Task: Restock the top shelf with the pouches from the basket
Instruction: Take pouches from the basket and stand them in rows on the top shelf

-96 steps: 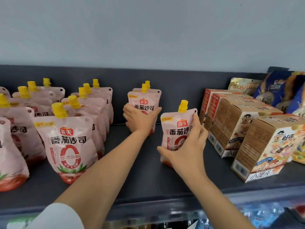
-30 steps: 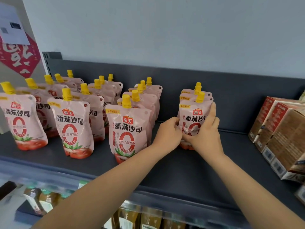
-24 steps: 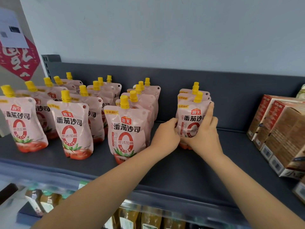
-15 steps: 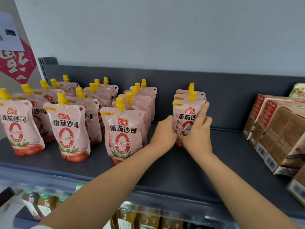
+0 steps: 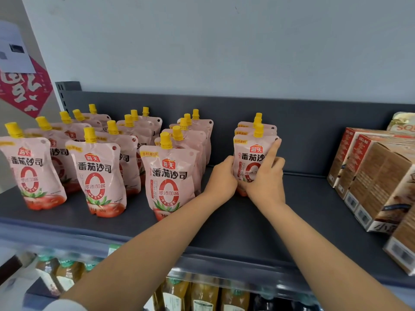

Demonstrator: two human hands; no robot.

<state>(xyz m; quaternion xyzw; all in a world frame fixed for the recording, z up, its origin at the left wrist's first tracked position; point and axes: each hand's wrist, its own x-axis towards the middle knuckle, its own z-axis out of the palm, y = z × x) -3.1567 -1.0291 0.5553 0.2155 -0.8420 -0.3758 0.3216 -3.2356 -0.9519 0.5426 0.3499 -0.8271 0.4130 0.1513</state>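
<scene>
The pale pink, soft plastic stand-up pouch with a yellow screw cap (image 5: pixel 251 158) is stood upright toward the back of the dark grey top shelf (image 5: pixel 224 232), at the front of a short row of like pouches. It is gripped low on its body from both sides: the left hand (image 5: pixel 221 178) is closed against its left edge, and the right hand (image 5: pixel 266 178) is wrapped round its right edge, with the forefinger laid up along the side seam.

The pouch is judged to be light to moderate in weight, its filling shifting and its walls yielding, so that a hard squeeze would buckle it. The film looks smooth and rather slippery. The firmest holds are judged to be the lower body near the gusseted base and the stiff spout under the cap.

To the left, four further rows of the same pink pouches (image 5: pixel 170 176) are lined up front to back. To the right, well apart, brown and red cardboard cartons (image 5: pixel 370 176) are set. Bottles (image 5: pixel 202 295) are seen on the shelf below. The basket is not in view.
</scene>
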